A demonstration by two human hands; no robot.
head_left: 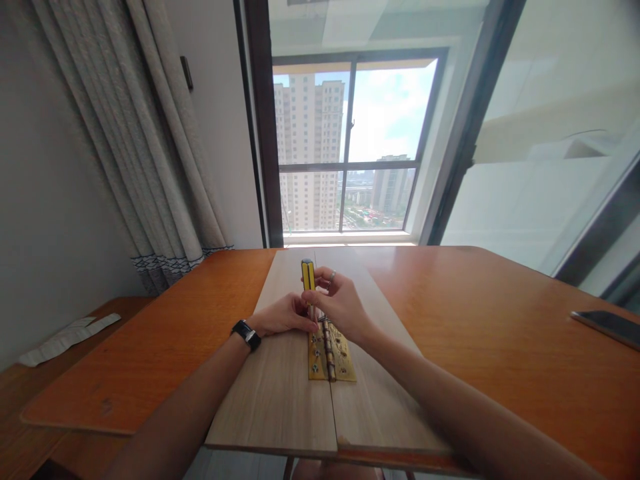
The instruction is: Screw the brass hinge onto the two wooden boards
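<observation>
A brass hinge (345, 363) lies open across the seam of two pale wooden boards (280, 393). Several screws sit in its left leaf; holes show in the right leaf. My right hand (343, 303) is closed around the yellow and black handle of a screwdriver (309, 275), which stands upright over the far end of the left leaf. Down by the shaft, the fingers of my left hand (290, 315) are pinched together at the hinge. Whether they grip a screw or the shaft is hidden. The screwdriver's tip is also covered by the fingers.
The boards rest on an orange-brown wooden table (450, 313) with rounded corners. A dark phone (607, 327) lies near its right edge. To the left, a pale strip (70, 340) lies on a lower wooden surface. A grey curtain (130, 133) and a window (345, 147) stand beyond the table.
</observation>
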